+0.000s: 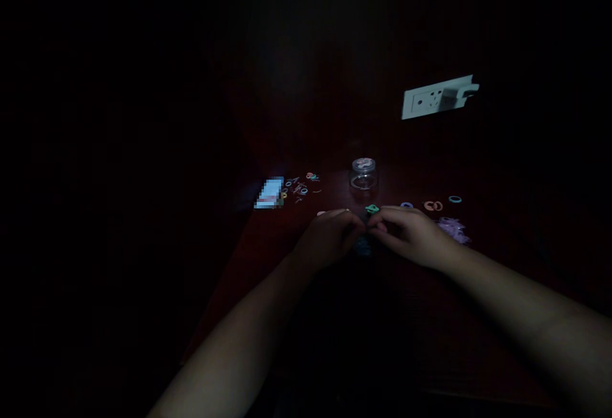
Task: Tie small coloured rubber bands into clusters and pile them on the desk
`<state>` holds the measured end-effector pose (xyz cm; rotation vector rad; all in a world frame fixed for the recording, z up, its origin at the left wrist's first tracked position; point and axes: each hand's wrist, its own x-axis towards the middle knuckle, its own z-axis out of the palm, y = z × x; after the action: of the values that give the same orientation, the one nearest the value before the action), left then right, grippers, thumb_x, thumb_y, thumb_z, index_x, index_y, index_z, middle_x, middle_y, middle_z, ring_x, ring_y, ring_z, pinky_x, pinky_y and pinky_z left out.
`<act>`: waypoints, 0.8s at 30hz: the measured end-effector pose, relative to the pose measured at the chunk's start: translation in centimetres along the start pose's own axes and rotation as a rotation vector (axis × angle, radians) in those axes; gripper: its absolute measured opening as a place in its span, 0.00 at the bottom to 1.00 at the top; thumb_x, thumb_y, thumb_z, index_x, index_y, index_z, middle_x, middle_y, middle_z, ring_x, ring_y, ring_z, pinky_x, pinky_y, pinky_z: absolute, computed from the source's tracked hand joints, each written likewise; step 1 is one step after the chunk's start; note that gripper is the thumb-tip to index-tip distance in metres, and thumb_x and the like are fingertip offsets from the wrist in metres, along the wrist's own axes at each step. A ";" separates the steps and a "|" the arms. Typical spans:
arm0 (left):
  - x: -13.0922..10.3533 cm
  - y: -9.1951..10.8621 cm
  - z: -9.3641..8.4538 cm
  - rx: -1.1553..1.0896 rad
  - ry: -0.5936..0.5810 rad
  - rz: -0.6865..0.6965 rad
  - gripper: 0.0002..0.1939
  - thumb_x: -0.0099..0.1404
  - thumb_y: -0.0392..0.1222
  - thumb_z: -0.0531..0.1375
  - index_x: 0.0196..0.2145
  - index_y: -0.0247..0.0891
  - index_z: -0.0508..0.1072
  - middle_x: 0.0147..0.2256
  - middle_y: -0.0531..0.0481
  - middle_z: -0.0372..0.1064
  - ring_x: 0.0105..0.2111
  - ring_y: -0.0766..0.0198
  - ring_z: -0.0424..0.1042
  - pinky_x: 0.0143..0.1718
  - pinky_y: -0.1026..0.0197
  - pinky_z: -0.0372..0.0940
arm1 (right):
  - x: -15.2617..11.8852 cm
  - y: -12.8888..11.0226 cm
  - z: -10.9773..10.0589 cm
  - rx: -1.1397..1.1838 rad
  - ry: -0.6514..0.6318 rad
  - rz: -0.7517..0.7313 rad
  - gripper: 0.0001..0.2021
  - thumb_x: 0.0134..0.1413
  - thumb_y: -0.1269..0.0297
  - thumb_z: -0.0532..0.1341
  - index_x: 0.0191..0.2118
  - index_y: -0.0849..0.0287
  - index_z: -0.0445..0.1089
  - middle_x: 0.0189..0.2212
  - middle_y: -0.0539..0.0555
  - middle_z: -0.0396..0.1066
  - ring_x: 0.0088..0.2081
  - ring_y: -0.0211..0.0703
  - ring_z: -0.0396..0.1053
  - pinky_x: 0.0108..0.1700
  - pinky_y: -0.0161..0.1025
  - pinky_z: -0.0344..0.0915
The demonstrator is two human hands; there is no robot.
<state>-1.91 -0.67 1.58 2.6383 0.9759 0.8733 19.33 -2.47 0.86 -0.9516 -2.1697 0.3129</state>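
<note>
In the dim light my left hand [332, 236] and my right hand [406, 233] meet fingertip to fingertip above the dark table. Both have their fingers pinched; whatever is between them is too small and dark to make out. Just below the fingertips lies a dark bluish cluster [363, 246] of unclear kind. Beyond them sit green hair ties [371, 209]. A blue ring [407, 205] shows behind my right hand, and a pile of purple bands [453, 230] lies beside its wrist. Something pink [321, 214] is partly hidden behind my left hand.
A clear lidded jar [364, 174] stands farther back. Orange rings [433, 206] and a teal ring [455, 199] lie at right. At left are scattered small bands [299, 188] and a lit screen [269, 193]. A wall socket [437, 98] holds a plug.
</note>
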 end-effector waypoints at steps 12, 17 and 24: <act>0.0 -0.7 0.4 0.026 0.029 0.055 0.12 0.65 0.35 0.56 0.46 0.40 0.71 0.42 0.50 0.74 0.41 0.62 0.71 0.45 0.56 0.65 | -0.1 0.4 -0.3 -0.021 0.023 0.005 0.06 0.58 0.67 0.58 0.31 0.58 0.69 0.25 0.49 0.65 0.28 0.38 0.64 0.32 0.36 0.60; -0.1 -0.9 0.6 0.037 0.045 0.037 0.12 0.63 0.42 0.61 0.45 0.41 0.72 0.41 0.50 0.74 0.41 0.61 0.72 0.43 0.56 0.66 | 0.0 0.4 -0.3 -0.017 0.029 0.010 0.06 0.58 0.67 0.58 0.30 0.59 0.69 0.24 0.49 0.65 0.27 0.37 0.64 0.31 0.35 0.60; 0.2 -0.9 0.6 0.042 0.063 0.058 0.05 0.67 0.42 0.58 0.37 0.40 0.73 0.35 0.52 0.73 0.35 0.65 0.70 0.39 0.59 0.64 | 0.0 0.3 -0.4 -0.020 0.008 0.014 0.06 0.57 0.66 0.58 0.29 0.58 0.69 0.24 0.49 0.65 0.27 0.38 0.63 0.31 0.36 0.60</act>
<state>-1.89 0.14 0.87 2.7024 0.9469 0.9644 19.77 -2.32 1.01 -0.9773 -2.1636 0.2944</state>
